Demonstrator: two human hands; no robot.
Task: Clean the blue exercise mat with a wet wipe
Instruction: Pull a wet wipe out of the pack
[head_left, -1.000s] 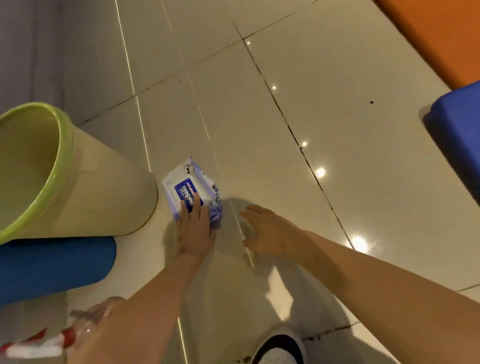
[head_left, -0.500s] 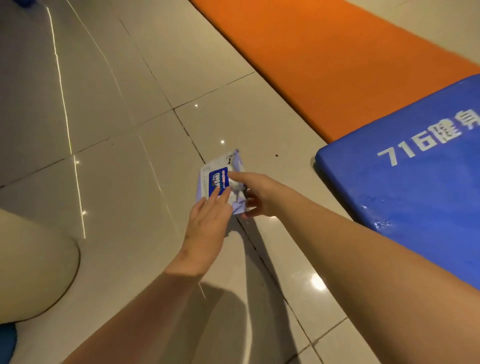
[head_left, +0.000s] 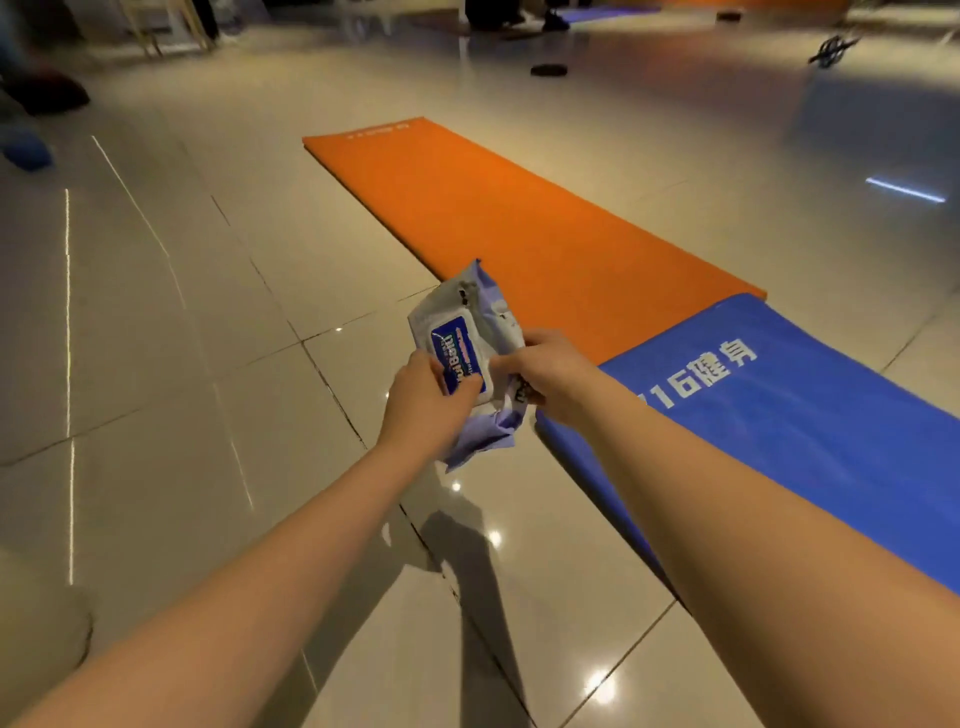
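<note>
While both hands hold the pack (head_left: 467, 322) up off the floor (head_left: 182, 364), the left hand (head_left: 426, 400) grips its near end, thumb on the blue label. The right hand (head_left: 550, 379) pinches the right edge — hands close together, fingers curled on the wrapper. Floor: glossy beige tile, dark grout lines, lamp glints. Blue mat (head_left: 831, 415) lies flat at right, white print on it; its far end meets an orange mat (head_left: 519, 223) running away into the dim room. Small dark disc (head_left: 548, 69) far back — too blurred to identify.
</note>
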